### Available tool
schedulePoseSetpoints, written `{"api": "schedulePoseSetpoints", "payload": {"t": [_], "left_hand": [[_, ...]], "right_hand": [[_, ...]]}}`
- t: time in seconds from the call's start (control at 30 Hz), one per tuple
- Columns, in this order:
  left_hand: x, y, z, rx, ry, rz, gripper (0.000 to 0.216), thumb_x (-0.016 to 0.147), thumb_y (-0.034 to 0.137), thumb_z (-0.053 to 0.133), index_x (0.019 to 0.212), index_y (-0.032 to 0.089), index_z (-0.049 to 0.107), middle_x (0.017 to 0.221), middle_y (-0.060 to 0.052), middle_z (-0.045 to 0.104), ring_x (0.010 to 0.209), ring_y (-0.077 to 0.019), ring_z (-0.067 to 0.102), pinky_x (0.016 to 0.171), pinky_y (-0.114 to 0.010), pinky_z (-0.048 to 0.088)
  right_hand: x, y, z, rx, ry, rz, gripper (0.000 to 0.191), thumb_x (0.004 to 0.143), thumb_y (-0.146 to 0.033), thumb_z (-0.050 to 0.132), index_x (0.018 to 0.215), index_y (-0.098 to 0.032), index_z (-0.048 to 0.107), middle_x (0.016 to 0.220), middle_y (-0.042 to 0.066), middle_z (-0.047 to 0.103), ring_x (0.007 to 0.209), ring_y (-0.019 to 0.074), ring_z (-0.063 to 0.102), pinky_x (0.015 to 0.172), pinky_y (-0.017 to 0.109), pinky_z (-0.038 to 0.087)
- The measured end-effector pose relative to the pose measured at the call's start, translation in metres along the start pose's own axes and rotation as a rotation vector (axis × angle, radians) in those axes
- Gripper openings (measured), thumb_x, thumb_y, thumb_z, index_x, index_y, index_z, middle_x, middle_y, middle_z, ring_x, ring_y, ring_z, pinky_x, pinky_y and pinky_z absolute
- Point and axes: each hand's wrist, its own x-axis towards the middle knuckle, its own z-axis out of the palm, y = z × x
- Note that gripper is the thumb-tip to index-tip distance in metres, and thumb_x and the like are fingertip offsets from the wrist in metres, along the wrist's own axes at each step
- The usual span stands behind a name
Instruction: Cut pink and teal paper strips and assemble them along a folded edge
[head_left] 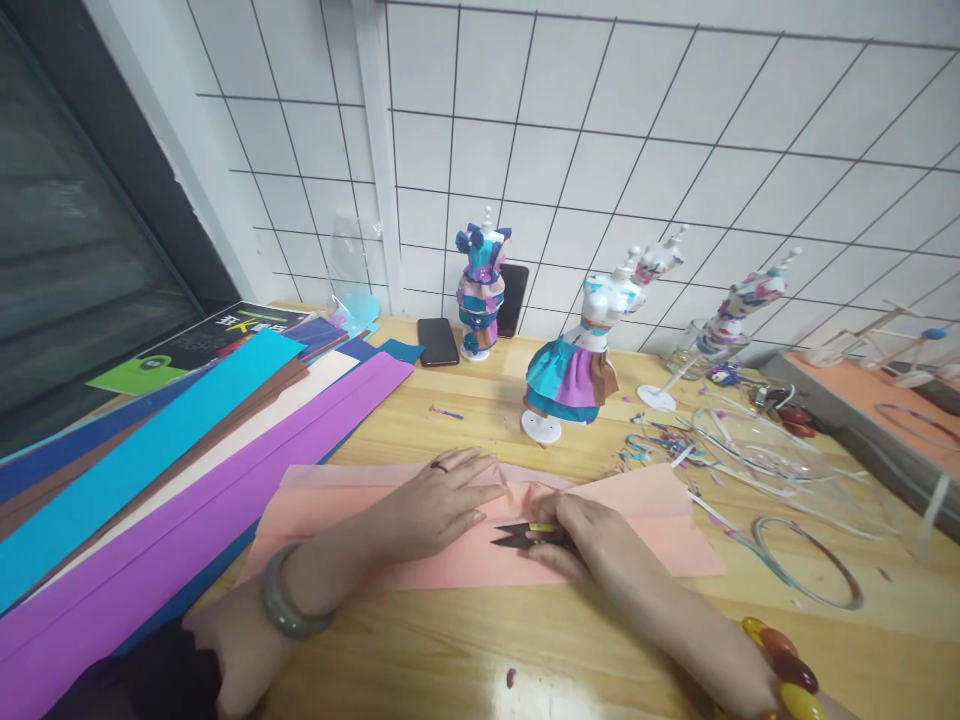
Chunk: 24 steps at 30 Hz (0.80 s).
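A pink paper sheet (360,510) lies folded on the wooden table in front of me. My left hand (439,500) rests flat on it with fingers stretched out, pressing the paper down. My right hand (592,535) is closed around small black scissors (517,535), whose blades point left across the pink sheet toward my left fingertips. A green bangle sits on my left wrist and an amber bead bracelet on my right.
Long paper strips, purple (187,540), cyan (135,460) and others, lie at the left. Three small mannequins in paper dresses (574,370) (480,285) (742,305) stand behind, beside two phones (437,342). Clear plastic pieces and scraps (750,445) lie right, near an orange tray (870,390).
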Motion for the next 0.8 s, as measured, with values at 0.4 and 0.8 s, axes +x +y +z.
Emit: {"api": "schedulePoseSetpoints", "payload": {"t": [0.4,0.8], "left_hand": [[-0.004,-0.015,-0.007,-0.102,0.157,-0.094,0.030,0.086,0.033,0.053,0.112,0.020,0.061,0.107,-0.007,0.062,0.103,-0.0218,0.051,0.088,-0.035,0.042],[-0.003,-0.014,-0.006,-0.033,0.215,-0.162,0.026,0.084,0.030,0.057,0.108,0.021,0.062,0.091,-0.005,0.057,0.093,-0.0204,0.049,0.079,-0.031,0.041]], "right_hand": [[-0.009,-0.008,-0.021,-0.008,-0.104,0.106,0.016,0.087,-0.037,0.052,0.088,-0.020,0.055,0.098,0.007,0.065,0.087,0.0212,0.061,0.073,0.032,0.048],[-0.025,-0.017,-0.035,-0.070,-0.157,0.229,0.025,0.091,-0.042,0.041,0.088,-0.024,0.059,0.088,0.004,0.067,0.078,0.0200,0.064,0.068,0.030,0.050]]}}
